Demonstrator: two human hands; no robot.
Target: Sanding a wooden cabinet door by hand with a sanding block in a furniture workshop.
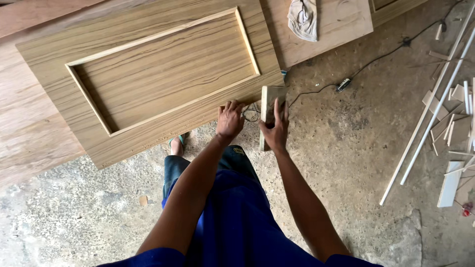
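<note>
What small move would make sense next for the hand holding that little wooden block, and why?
Probably bring the wooden block in the right hand against the panel's near edge: the block sits just off the corner, and the left hand already rests on that edge.

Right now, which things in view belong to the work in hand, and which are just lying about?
In hand:
- wood block, held in the right hand
- panel door, its edge under the left hand

Lying about:
- cloth
- cable
- white strips
- offcuts

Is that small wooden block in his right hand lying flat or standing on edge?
On edge: the wooden block shows its narrow side upward, gripped by the right hand.
</note>
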